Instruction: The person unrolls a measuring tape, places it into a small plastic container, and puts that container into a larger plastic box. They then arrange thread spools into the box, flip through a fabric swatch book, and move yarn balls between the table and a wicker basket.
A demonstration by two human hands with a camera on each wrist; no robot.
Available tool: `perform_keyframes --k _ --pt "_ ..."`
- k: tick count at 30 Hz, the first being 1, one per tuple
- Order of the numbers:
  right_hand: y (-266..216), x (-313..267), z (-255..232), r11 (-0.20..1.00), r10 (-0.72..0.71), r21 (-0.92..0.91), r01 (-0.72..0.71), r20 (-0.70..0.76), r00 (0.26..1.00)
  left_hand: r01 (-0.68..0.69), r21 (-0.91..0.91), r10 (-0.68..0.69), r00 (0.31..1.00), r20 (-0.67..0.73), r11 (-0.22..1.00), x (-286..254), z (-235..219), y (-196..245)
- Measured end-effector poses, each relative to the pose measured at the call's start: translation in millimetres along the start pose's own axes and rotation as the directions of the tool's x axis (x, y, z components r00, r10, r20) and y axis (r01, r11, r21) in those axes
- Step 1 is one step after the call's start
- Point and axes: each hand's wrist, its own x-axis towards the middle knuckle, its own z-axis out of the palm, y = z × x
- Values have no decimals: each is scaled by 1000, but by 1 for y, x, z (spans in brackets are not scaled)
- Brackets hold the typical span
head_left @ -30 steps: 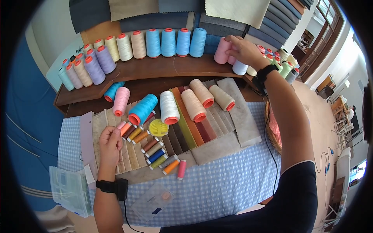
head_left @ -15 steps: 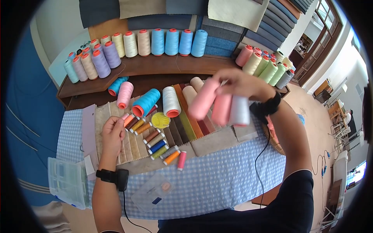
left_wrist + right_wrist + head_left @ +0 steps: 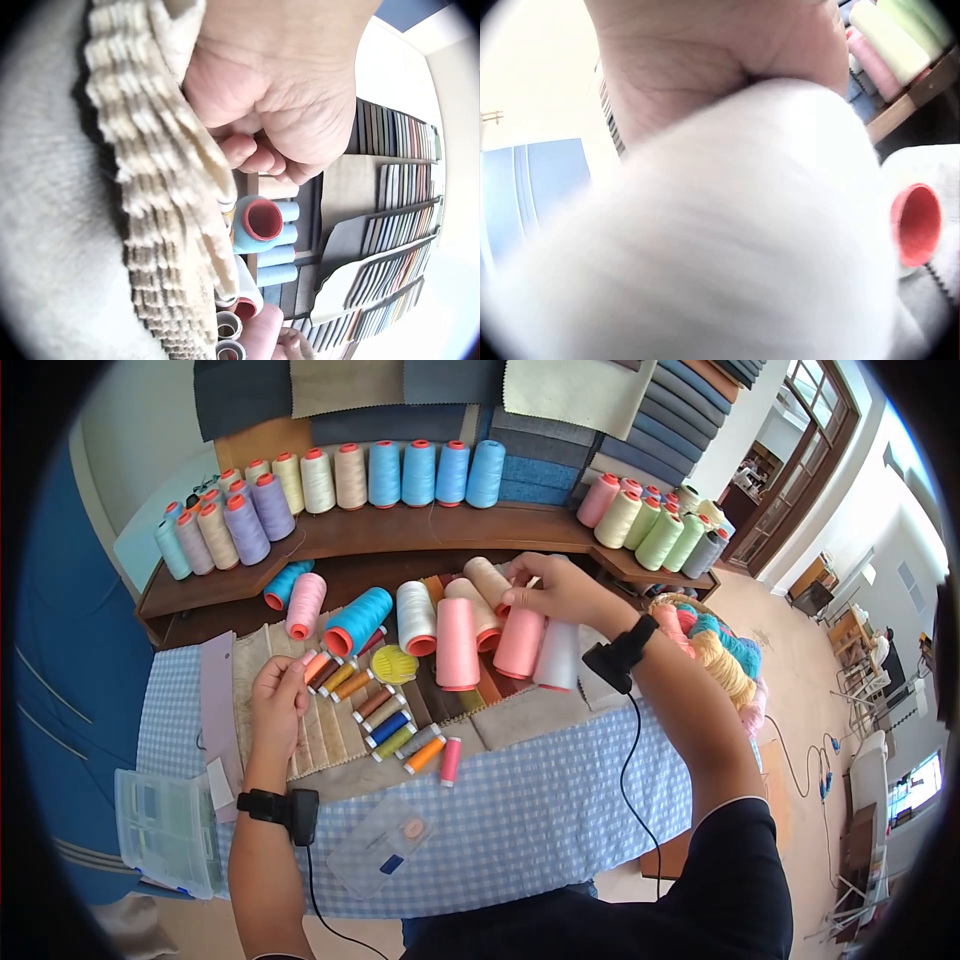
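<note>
My right hand (image 3: 560, 595) grips a cluster of thread cones over the fabric swatches: a pink thread cone (image 3: 519, 643), another pink cone (image 3: 457, 648) and a white cone (image 3: 556, 660). In the right wrist view the white cone (image 3: 727, 240) fills most of the picture below the palm. My left hand (image 3: 279, 705), fingers curled, pinches a small pink thread spool (image 3: 310, 658) at the left end of a row of small spools (image 3: 350, 686). Behind that row lie a blue cone (image 3: 358, 622), a white cone (image 3: 416, 618) and beige cones (image 3: 473, 612).
Upright thread cones line the wooden shelf (image 3: 350, 532) at the back. Swatch books (image 3: 560, 450) hang behind it. A yellow pin case (image 3: 394, 664) lies among the spools. At left stands a clear plastic box (image 3: 168, 830); at right, a basket of yarn (image 3: 722, 655).
My right hand has lifted the two pink cones and the white cone off the shelf's right side and brought them down and left over the swatches. The left hand stays at the small spool.
</note>
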Motion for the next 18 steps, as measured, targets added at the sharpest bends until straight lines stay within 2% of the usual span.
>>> perform_keyframes --k 1,3,4,5,7,8,9,11,13,15,16,18 --pt "4 -7 0 1000 6 -7 -6 -8 1000 -3 -5 3 1000 11 1000 1 1 -1" --pt "8 -19 -1 990 -92 -111 83 -79 993 -24 -21 23 999 -39 999 1 2 -3" --pt "9 -26 -3 998 -55 -36 51 -120 991 -19 -28 18 999 -36 999 0 3 -4" --pt "8 -34 -7 998 -50 -39 46 -117 992 -25 -24 24 999 -36 999 0 3 -3" --pt "2 -54 -18 943 57 -318 -98 -134 989 -32 -22 31 999 -35 999 -1 3 -1" --pt "0 -65 -20 895 105 -426 -129 -78 991 -33 -15 32 999 -39 999 -1 3 -1" --pt "-1 -73 -20 893 110 -429 -135 -82 990 -34 -7 33 999 -42 999 0 4 -1" --pt "-1 -89 -22 948 252 -243 -205 184 950 -33 -16 32 998 -46 999 1 1 -5" --pt "3 -101 -35 960 248 -183 -212 205 947 -31 -27 29 998 -53 999 3 -2 -10" --pt "-2 -105 -58 943 273 -212 -256 53 961 -46 -22 45 998 -40 999 4 -5 -13" --pt "-8 -102 -75 917 327 -248 -313 14 945 -29 8 29 999 -22 1000 4 -7 -12" --pt "19 -95 -102 881 252 -362 -304 -185 950 -26 12 26 999 -23 1000 5 -8 -14"
